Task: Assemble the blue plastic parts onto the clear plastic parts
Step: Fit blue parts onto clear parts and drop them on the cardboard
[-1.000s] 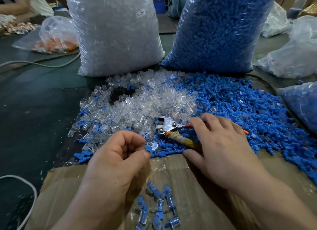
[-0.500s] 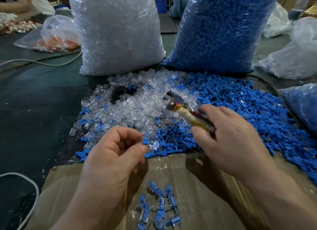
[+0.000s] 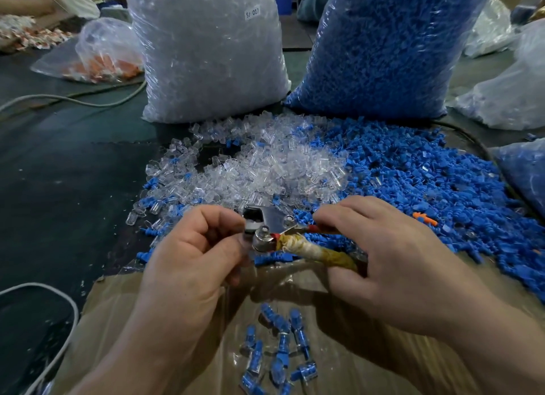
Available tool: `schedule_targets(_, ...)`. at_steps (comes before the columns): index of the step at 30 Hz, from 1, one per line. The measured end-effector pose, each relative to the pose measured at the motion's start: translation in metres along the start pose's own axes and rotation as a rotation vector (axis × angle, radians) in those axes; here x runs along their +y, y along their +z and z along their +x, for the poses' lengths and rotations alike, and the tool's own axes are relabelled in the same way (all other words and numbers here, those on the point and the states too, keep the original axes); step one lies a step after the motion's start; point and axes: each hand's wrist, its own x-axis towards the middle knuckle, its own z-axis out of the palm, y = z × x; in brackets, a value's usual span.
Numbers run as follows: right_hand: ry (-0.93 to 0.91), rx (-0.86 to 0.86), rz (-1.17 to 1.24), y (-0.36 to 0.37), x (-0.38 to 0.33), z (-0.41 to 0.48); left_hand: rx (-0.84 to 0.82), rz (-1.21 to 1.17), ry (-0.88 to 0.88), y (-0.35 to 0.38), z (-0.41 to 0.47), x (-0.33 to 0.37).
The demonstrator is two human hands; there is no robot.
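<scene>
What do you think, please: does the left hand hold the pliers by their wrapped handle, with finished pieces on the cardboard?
Not quite: in the head view the right hand grips the pliers by their wrapped handle; the left hand pinches at their metal head. Finished pieces do lie on the cardboard.

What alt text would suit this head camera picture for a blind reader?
A right hand grips a metal hand tool by its wrapped handle while the left hand pinches at its head. Behind lie heaps of clear parts and blue parts; assembled pieces sit on cardboard below.
</scene>
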Motion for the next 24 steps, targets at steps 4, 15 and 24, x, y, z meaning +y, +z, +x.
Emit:
schedule_targets(4, -0.024, -0.008, 0.016, -0.002, 0.003, 0.000, 0.005, -0.006, 0.005, 0.002, -0.002, 0.002)
schedule_targets(15, -0.039, -0.041, 0.017, -0.003, 0.004, -0.001, -0.005, 0.044, 0.063, -0.008, -0.002, -0.001)
schedule_targets(24, -0.007, -0.056, 0.000, -0.005, -0.003, 0.002, 0.033, 0.034, 0.082, -0.008, -0.001, -0.001)
